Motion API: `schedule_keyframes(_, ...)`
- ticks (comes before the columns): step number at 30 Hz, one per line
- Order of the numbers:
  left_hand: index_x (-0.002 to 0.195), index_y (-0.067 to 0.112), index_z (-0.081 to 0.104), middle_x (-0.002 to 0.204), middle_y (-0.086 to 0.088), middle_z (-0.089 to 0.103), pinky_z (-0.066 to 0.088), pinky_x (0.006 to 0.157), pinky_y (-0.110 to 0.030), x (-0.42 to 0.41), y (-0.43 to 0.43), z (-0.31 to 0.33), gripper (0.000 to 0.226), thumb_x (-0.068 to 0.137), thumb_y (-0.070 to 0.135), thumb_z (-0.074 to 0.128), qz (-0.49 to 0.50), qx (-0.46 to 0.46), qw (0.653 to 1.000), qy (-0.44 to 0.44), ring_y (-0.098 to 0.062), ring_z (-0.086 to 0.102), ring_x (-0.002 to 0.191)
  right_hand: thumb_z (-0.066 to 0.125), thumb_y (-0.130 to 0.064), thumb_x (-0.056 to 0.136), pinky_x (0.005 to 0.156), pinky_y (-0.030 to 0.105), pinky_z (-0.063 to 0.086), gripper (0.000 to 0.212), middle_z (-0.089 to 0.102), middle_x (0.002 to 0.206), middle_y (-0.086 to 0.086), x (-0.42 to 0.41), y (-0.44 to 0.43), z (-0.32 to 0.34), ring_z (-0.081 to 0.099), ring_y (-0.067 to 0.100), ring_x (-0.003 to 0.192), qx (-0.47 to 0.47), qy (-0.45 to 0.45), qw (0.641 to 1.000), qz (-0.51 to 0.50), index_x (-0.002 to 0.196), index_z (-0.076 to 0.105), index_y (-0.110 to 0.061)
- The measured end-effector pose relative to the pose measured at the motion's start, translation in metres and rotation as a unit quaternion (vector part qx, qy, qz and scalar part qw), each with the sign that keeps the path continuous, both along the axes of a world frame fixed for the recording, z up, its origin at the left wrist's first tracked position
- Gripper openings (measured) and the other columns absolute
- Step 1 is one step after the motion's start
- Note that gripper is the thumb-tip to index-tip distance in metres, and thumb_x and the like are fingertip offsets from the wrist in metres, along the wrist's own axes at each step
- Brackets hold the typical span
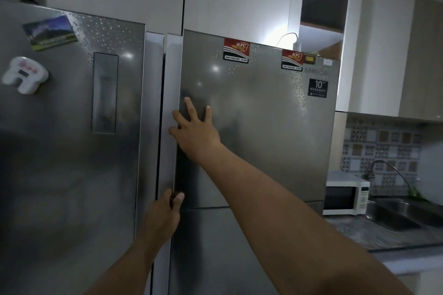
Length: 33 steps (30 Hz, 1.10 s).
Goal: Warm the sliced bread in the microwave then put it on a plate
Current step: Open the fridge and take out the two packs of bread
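The left hand (165, 208) curls round the vertical handle (173, 74) of the right-hand fridge door (251, 127), low centre of the frame. The right hand (194, 128) lies spread flat on that door above. Pulling while pressing could stall the door or nip fingers at the seam. No sliced bread shows. The microwave (345, 196) stands on the bench (383, 239) at right, well apart from both hands.

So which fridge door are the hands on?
The right door, with the KFC stickers: right hand flat on it, left hand gripping its edge.
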<state>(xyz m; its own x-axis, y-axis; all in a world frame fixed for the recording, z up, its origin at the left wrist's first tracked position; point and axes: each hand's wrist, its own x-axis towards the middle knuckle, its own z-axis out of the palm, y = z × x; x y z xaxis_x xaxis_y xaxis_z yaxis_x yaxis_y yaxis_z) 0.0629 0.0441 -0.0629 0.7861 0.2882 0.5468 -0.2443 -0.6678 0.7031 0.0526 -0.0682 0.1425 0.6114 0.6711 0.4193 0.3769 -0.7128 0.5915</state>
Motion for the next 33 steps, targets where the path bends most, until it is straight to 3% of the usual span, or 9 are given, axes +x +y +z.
schedule_keyframes(3,0.076,0.016,0.047,0.058,-0.006,0.055,0.04,0.049,-0.03,-0.019,-0.012,0.004,0.033,0.102,0.037,0.046,0.01,0.001,1.0,-0.005,-0.02,0.057,0.054,0.047,-0.024,0.103,0.112,0.077,0.003,0.057,-0.008,0.167,0.007,-0.009,-0.011,0.0,-0.026,0.044,0.147,-0.001,-0.006,1.0,0.014,0.155,0.026,-0.027)
schedule_keyframes(7,0.081,0.008,0.048,0.067,-0.016,0.059,0.048,0.06,-0.038,-0.05,-0.031,0.01,0.037,0.101,0.039,0.045,0.022,-0.01,1.0,0.002,-0.029,0.06,0.062,0.042,-0.022,0.105,0.111,0.077,0.005,0.049,-0.008,0.167,0.005,-0.022,-0.028,-0.002,-0.023,0.043,0.148,0.02,-0.013,0.999,0.049,0.153,0.03,-0.027)
schedule_keyframes(11,0.079,0.008,0.04,0.065,-0.014,0.052,0.046,0.061,-0.04,-0.086,-0.059,0.012,0.038,0.101,0.038,0.047,0.063,-0.008,0.998,0.005,-0.036,0.057,0.066,0.04,-0.019,0.106,0.111,0.077,0.007,0.045,-0.006,0.168,0.004,-0.048,-0.051,-0.005,-0.02,0.042,0.149,0.028,-0.011,0.997,0.074,0.15,0.034,-0.026)
schedule_keyframes(16,0.07,0.023,0.032,0.059,-0.003,0.044,0.028,0.045,-0.028,-0.128,-0.091,0.006,0.037,0.102,0.035,0.047,0.074,0.008,0.997,-0.003,-0.019,0.044,0.051,0.043,-0.012,0.102,0.113,0.074,0.01,0.057,-0.01,0.168,0.007,-0.093,-0.092,-0.008,-0.018,0.041,0.15,0.031,-0.016,0.994,0.1,0.155,0.025,-0.021)
schedule_keyframes(22,0.073,0.025,0.035,0.063,-0.003,0.049,0.033,0.047,-0.028,-0.156,-0.123,-0.005,0.034,0.1,0.043,0.045,0.065,0.021,0.998,-0.01,-0.023,0.051,0.056,0.054,-0.013,0.1,0.113,0.074,0.007,0.07,-0.015,0.167,0.005,-0.121,-0.127,-0.019,-0.016,0.04,0.151,0.028,-0.056,0.995,0.081,0.158,0.017,-0.023)
schedule_keyframes(25,0.085,0.02,0.044,0.068,-0.002,0.055,0.04,0.052,-0.031,-0.175,-0.134,-0.002,0.029,0.102,0.044,0.04,0.069,0.109,0.992,0.004,-0.022,0.055,0.06,0.056,-0.012,0.099,0.114,0.074,0.006,0.069,-0.013,0.167,0.005,-0.138,-0.143,-0.021,-0.014,0.038,0.152,0.042,-0.057,0.995,0.063,0.156,0.021,-0.024)
schedule_keyframes(29,0.09,0.018,0.054,0.076,-0.003,0.065,0.042,0.057,-0.031,-0.212,-0.143,-0.003,0.037,0.104,0.042,0.029,0.109,0.285,0.952,-0.003,-0.023,0.059,0.063,0.049,-0.015,0.097,0.115,0.072,0.005,0.061,-0.01,0.168,0.007,-0.168,-0.163,-0.025,-0.008,0.036,0.153,0.068,-0.05,0.996,0.04,0.154,0.026,-0.017)
schedule_keyframes(31,0.091,0.02,0.057,0.08,-0.001,0.065,0.035,0.053,-0.026,-0.232,-0.145,-0.007,0.036,0.104,0.037,0.029,0.088,0.308,0.946,-0.048,-0.014,0.05,0.06,0.044,-0.014,0.098,0.117,0.069,0.006,0.059,-0.008,0.168,0.009,-0.187,-0.172,-0.027,-0.004,0.036,0.154,0.095,-0.029,0.995,0.027,0.153,0.025,-0.011)
schedule_keyframes(33,0.098,0.02,0.055,0.095,-0.001,0.061,0.039,0.059,-0.022,-0.245,-0.146,-0.015,0.03,0.103,0.031,0.028,0.054,0.302,0.948,-0.087,-0.01,0.048,0.073,0.044,-0.012,0.096,0.119,0.066,0.006,0.064,-0.005,0.168,0.01,-0.204,-0.18,-0.028,0.0,0.036,0.153,0.134,-0.003,0.991,0.021,0.156,0.02,-0.009)
